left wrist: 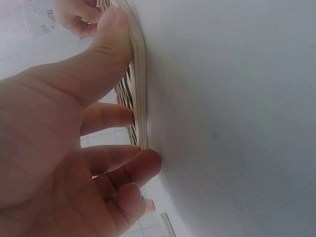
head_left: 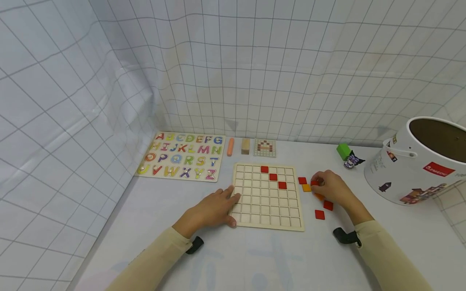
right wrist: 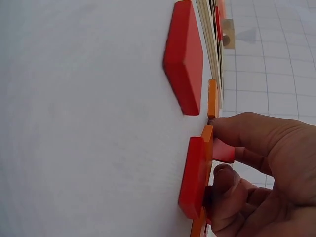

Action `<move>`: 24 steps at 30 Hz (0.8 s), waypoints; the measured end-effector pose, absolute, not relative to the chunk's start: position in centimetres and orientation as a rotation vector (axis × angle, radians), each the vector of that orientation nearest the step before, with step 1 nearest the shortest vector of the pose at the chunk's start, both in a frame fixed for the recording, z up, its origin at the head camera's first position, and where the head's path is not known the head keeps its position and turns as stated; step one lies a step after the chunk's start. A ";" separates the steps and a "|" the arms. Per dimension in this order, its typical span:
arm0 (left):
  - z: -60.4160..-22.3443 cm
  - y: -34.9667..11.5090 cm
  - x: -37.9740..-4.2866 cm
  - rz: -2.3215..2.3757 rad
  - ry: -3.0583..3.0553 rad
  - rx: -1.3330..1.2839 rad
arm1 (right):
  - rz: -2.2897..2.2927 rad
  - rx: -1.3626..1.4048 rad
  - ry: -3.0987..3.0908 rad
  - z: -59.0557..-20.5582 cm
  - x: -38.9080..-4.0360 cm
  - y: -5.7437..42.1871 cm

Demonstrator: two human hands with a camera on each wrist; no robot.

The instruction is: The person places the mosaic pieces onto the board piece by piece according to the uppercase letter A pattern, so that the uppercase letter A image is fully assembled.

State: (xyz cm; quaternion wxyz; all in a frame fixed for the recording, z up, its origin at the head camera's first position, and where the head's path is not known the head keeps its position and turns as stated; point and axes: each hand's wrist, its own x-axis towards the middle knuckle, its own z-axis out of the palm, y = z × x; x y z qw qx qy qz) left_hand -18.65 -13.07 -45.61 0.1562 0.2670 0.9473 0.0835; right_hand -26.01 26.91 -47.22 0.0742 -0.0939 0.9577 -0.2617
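A wooden grid board (head_left: pixel 265 208) lies flat on the table, with three red square tiles (head_left: pixel 273 177) set diagonally in its upper cells. My left hand (head_left: pixel 214 207) rests against the board's left edge, fingers spread; the thumb presses near the front corner in the left wrist view. Right of the board, my right hand (head_left: pixel 332 189) pinches a red tile (right wrist: pixel 223 150) between its fingertips. Around that hand lie loose tiles: a red one (head_left: pixel 302 180), an orange one (head_left: pixel 306 188), another orange one (head_left: pixel 319 197) partly under the fingers, and two red ones (head_left: pixel 320 214) nearer me.
At the back left lies an alphabet puzzle board (head_left: pixel 182 156). An orange stick (head_left: pixel 230 147), a wooden block (head_left: pixel 245 146) and a small pattern card (head_left: pixel 265 148) line the back. To the right stand a green block (head_left: pixel 344 151), a small figure (head_left: pixel 352 160) and a white bucket (head_left: pixel 397 173).
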 end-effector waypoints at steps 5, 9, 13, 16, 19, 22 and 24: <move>-45.6 -13.1 -18.6 0.246 2.715 0.764 | -0.910 -0.220 2.836 -47.3 -25.9 27.2; -45.6 -13.1 -18.6 0.257 2.714 0.773 | -1.120 -0.138 2.715 -47.2 -25.8 27.4; -45.6 -13.1 -18.6 0.253 2.715 0.774 | -1.303 -0.084 2.576 -46.8 -25.6 27.0; -45.6 -13.0 -18.8 0.247 2.721 0.774 | -1.432 -0.051 2.473 -46.3 -25.6 26.4; -45.5 -13.0 -18.8 0.254 2.722 0.781 | -1.541 -0.055 2.384 -46.0 -25.3 25.5; -45.6 -13.0 -18.8 0.250 2.710 0.777 | -1.593 -0.087 2.319 -46.2 -24.9 24.3; -45.6 -13.0 -18.8 0.231 2.707 0.767 | -1.606 -0.119 2.279 -46.4 -24.7 23.4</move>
